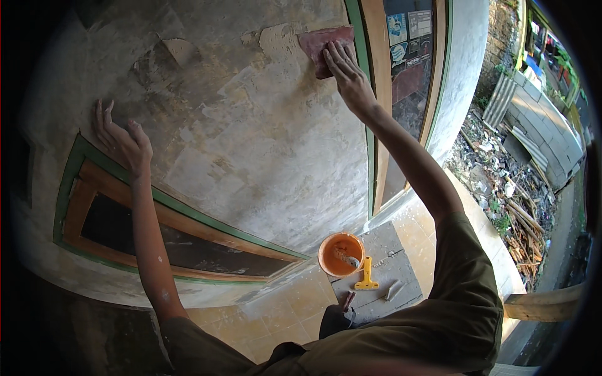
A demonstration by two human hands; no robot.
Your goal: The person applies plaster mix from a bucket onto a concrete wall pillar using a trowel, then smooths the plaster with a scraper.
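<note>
My right hand (353,84) lies over a dark red sheet of sandpaper (315,47), pressing it to the wall beside the green edge of a window frame. Its fingers stretch along the sheet, and the thumb is hidden. The plastered wall (251,144) has patchy grey and white areas, with rough flaking spots near the top. Farther left, my left hand (127,143) is raised at the wall above another window's green frame. Its fingers are apart and it holds nothing; whitish dust marks the fingertips and forearm.
Below, an orange bucket (342,254) stands on grey boards with a yellow scraper (367,276) and a small pale block (394,290). A wooden-framed window (207,244) is at lower left, another window (409,75) at right. Rubble (501,188) covers the ground outside.
</note>
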